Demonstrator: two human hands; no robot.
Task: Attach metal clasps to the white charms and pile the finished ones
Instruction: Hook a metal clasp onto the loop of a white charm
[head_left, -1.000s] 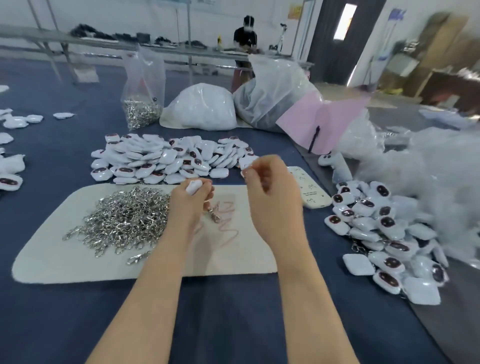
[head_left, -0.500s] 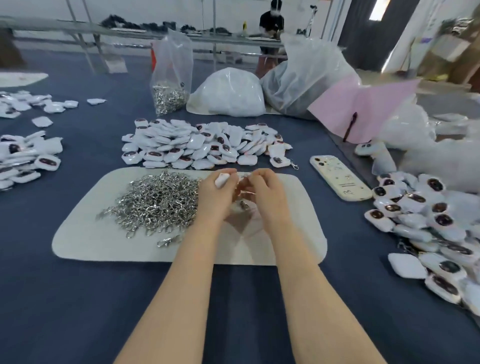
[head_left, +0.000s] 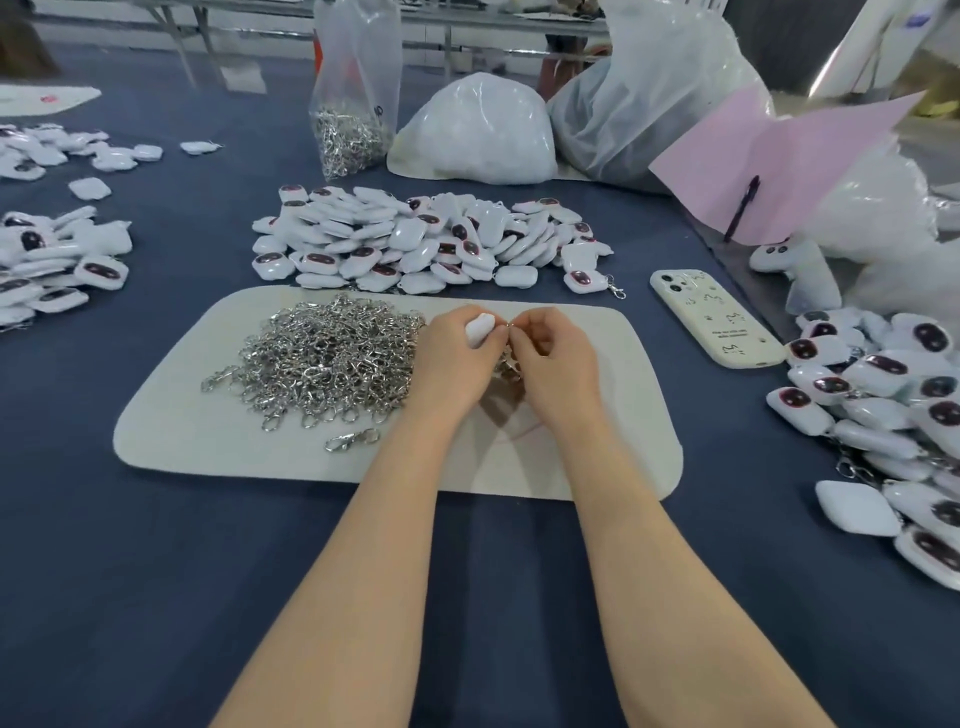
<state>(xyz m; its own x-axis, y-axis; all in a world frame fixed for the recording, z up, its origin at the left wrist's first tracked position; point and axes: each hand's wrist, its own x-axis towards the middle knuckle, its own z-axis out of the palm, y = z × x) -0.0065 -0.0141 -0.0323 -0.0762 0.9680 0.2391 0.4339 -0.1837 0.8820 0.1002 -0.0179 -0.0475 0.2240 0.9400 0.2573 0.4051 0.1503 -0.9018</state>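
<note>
My left hand (head_left: 453, 358) grips a white charm (head_left: 479, 329) over the pale work mat (head_left: 613, 405). Close against it, my right hand (head_left: 557, 361) pinches a small metal clasp (head_left: 508, 364) that hangs between the two hands. A heap of loose silver clasps (head_left: 332, 358) lies on the mat just left of my left hand. One stray clasp (head_left: 352, 439) lies nearer me. Behind the mat spreads a pile of white charms (head_left: 415, 241). At the right edge is another pile of charms with clasps (head_left: 883, 405).
A cream phone (head_left: 714, 317) lies right of the mat. A clear bag of clasps (head_left: 353, 130), white plastic bags (head_left: 478, 132) and a pink folded sheet (head_left: 779, 156) stand at the back. More charms (head_left: 47, 260) lie at the far left on the blue tablecloth.
My right hand has come in from the right and met my left hand over the mat. The hands now sit close together on the charm and clasp.
</note>
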